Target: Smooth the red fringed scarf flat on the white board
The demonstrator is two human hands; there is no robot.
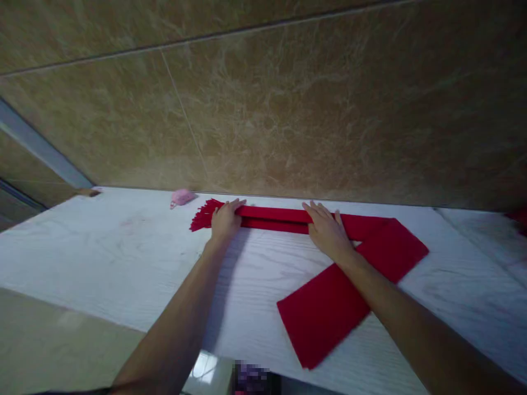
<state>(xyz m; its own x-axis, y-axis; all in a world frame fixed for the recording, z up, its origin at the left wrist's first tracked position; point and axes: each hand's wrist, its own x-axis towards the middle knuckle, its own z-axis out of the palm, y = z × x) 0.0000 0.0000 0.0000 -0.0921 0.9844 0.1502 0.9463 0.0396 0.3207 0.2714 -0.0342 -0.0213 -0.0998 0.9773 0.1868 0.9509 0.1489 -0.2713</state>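
Observation:
A red scarf (pixel 274 215) with a fringe at its left end lies on a white wood-grain table. Its upper stretch is folded lengthwise into a narrow strip along the wall side. At the right it turns back, and a wider part slants down toward the table's front edge. My left hand (pixel 226 219) rests over the strip beside the fringe, its fingers laid out across the cloth. Farther right, my right hand (pixel 327 227) lies on the same strip with fingers spread. Both palms hide the cloth beneath them, and my right forearm crosses the slanting part.
A small pink object (pixel 182 197) sits by the wall, left of the fringe. The white table (pixel 102 247) meets a brown marbled tile wall (pixel 263 120). Something red (pixel 519 219) shows at the far right edge. Below the front edge is a shiny floor.

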